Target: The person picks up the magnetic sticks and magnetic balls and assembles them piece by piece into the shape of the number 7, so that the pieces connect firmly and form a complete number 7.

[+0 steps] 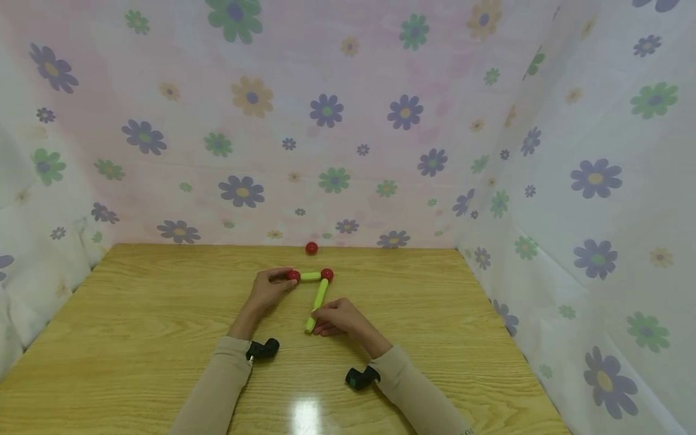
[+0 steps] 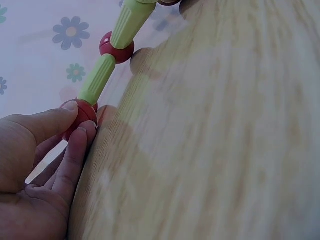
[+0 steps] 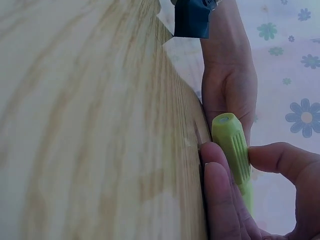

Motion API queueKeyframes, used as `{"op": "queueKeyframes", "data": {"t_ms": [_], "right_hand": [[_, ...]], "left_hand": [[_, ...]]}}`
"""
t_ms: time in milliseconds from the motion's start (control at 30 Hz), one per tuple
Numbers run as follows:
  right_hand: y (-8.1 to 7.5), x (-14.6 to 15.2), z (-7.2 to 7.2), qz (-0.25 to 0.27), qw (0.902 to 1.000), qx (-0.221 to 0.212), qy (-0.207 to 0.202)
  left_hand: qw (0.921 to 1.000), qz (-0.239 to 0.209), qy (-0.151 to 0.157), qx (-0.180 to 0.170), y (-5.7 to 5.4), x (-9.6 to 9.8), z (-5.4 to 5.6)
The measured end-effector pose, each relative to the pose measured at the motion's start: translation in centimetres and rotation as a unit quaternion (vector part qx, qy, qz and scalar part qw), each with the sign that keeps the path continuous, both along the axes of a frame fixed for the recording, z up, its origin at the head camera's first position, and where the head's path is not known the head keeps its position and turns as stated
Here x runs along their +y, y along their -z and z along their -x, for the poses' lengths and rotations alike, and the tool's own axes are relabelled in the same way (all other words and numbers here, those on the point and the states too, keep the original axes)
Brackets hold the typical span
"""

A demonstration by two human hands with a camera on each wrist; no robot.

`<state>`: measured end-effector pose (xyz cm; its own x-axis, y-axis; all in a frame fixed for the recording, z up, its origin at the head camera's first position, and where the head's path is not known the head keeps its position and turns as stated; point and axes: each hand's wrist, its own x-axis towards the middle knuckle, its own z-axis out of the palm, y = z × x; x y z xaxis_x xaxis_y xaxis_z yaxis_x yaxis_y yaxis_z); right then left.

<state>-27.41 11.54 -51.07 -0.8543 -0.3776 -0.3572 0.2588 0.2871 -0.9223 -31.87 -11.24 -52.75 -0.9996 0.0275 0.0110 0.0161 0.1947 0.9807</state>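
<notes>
Between thumb and fingertips, my left hand (image 1: 266, 291) pinches a red ball (image 1: 294, 276) at the left end of a short yellow-green rod (image 1: 310, 276). That rod runs to a second red ball (image 1: 327, 275), from which a longer yellow-green rod (image 1: 322, 292) extends toward me, making a bent chain. My right hand (image 1: 341, 317) pinches this longer rod near its free end. In the right wrist view the grooved rod (image 3: 232, 145) shows a small grey disc in its end face, with the thumb on one side and fingers on the other.
A third red ball (image 1: 312, 248) lies apart near the back edge of the wooden table (image 1: 163, 302). Flower-patterned cloth (image 1: 348, 145) hangs behind and at both sides. Black wrist cameras (image 1: 263, 348) sit on both sleeves, close above the tabletop.
</notes>
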Motion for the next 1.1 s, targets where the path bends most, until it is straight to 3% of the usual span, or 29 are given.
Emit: {"op": "queueKeyframes", "data": {"t_ms": [500,867,1100], "right_hand": [[-0.4,0.8,0.5,0.013,0.9995,-0.017,-0.025],[-0.3,1.5,1.2,0.007,0.9997,-0.008,-0.024],[-0.6,2.2,1.8,0.018,0.9997,-0.008,-0.015]], "left_hand": [[0.9996,0.023,-0.01,0.013,-0.2,0.4,0.1],[0.9992,0.034,0.015,0.014,-0.6,1.3,0.8],[0.9994,0.0,0.033,-0.011,-1.2,1.4,1.5]]}}
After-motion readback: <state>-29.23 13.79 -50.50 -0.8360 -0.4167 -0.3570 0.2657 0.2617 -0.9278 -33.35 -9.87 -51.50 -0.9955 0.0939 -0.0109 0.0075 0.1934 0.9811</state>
